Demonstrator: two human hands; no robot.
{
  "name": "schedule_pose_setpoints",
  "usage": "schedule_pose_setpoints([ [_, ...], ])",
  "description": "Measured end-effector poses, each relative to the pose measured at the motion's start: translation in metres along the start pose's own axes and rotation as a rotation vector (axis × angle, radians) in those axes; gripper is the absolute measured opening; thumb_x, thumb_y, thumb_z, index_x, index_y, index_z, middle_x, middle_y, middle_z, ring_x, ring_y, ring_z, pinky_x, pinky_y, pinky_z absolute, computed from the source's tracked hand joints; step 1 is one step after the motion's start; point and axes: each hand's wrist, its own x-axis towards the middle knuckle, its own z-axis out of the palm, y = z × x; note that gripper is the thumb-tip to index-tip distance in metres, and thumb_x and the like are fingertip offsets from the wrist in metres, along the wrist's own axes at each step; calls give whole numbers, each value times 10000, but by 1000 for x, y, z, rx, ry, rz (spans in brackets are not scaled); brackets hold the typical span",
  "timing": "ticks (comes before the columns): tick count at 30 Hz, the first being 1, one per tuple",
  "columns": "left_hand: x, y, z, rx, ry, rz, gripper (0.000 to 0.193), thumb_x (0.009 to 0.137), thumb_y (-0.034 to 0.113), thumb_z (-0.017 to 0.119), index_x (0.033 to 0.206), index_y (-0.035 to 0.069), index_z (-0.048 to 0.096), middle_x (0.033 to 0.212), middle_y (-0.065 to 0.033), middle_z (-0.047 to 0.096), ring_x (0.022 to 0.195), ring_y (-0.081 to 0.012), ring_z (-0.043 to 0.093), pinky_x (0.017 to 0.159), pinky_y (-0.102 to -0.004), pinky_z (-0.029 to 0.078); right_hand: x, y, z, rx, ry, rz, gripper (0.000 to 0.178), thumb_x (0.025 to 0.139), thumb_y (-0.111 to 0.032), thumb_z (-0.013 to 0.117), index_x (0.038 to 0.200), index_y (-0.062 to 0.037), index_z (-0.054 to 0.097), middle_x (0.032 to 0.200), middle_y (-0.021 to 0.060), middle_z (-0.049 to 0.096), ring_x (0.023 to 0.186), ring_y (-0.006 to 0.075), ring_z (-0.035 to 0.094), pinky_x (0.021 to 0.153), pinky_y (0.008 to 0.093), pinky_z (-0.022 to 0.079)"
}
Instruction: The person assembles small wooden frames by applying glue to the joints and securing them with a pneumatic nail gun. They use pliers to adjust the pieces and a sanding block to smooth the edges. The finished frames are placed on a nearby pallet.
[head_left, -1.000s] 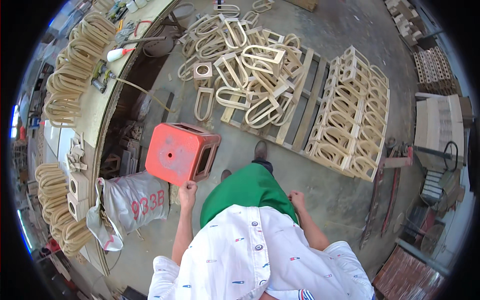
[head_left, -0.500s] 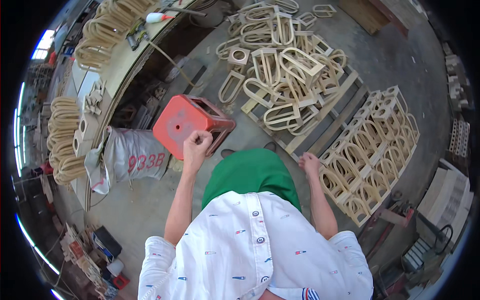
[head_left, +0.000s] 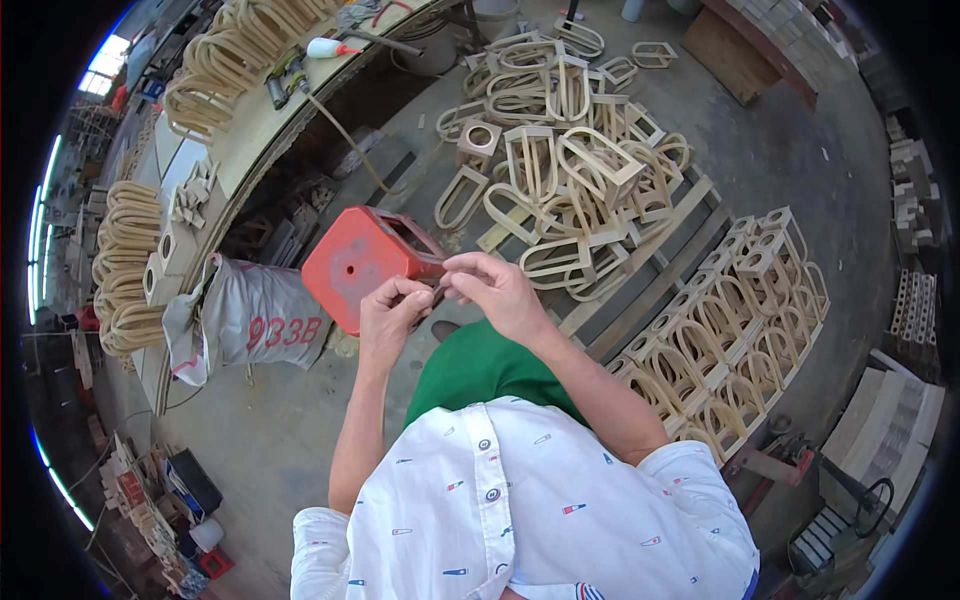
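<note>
My left hand (head_left: 392, 316) and my right hand (head_left: 505, 300) meet in front of my body, fingertips almost touching. Both are closed in a pinch; anything between the fingers is too small to make out. Just beyond them stands a red plastic stool (head_left: 352, 246) with a worn, scuffed seat. Past the right hand, arched wooden frames (head_left: 560, 155) lie in a loose heap, partly on a slatted wooden pallet (head_left: 655, 285).
Rows of assembled wooden frames (head_left: 725, 330) stand to the right. At left, a workbench (head_left: 265, 125) bears bundled wooden loops (head_left: 205, 95), a power drill (head_left: 288, 78) and a white squeeze bottle (head_left: 325, 47) with a red tip. A white woven sack (head_left: 265, 310) leans by the bench.
My right hand has swung left from beside the pallet to my left hand. The left hand has dropped slightly, its fingers now pinched toward the right hand.
</note>
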Motion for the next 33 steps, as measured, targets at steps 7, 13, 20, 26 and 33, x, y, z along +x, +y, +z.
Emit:
schedule_pose_setpoints([
  [7, 55, 23, 39, -264, -571, 141, 811, 701, 535, 747, 1245, 8, 457, 1024, -21, 556, 905, -108, 550, 790, -265, 466, -8, -41, -3, 63, 53, -193, 184, 898, -101, 580, 1035, 0, 650, 844, 30, 664, 749, 79, 622, 652, 226, 499],
  [13, 53, 31, 60, -163, -669, -1, 1106, 555, 680, 763, 1352, 7, 397, 1098, -47, 570, 945, -123, 571, 764, -265, 489, -23, -58, -5, -70, 37, -177, 177, 882, -114, 596, 998, 1, 662, 834, 41, 655, 759, 80, 614, 688, 233, 502],
  [20, 62, 5, 46, -123, -731, 3, 1015, 615, 498, 833, 1382, 12, 382, 1176, -77, 582, 1035, -148, 587, 840, -269, 487, -26, -41, -15, -113, 15, -20, 144, 865, -101, 626, 959, 1, 663, 853, 40, 641, 739, 65, 578, 638, 209, 461],
  [26, 48, -20, 16, -52, -641, -21, 1006, 597, 424, 841, 1386, 8, 378, 1025, -50, 586, 913, -134, 592, 838, -271, 473, -22, -28, -2, -194, -99, 145, 102, 867, -95, 615, 882, 0, 648, 718, 11, 615, 639, 62, 557, 593, 204, 446],
  [33, 34, -40, -3, -109, -610, -74, 1077, 567, 512, 848, 1390, 6, 372, 1125, -86, 575, 1025, -167, 577, 917, -312, 447, -12, -4, 10, -93, -196, 285, 98, 875, -89, 591, 839, 1, 602, 715, 15, 604, 579, 59, 549, 532, 198, 437],
])
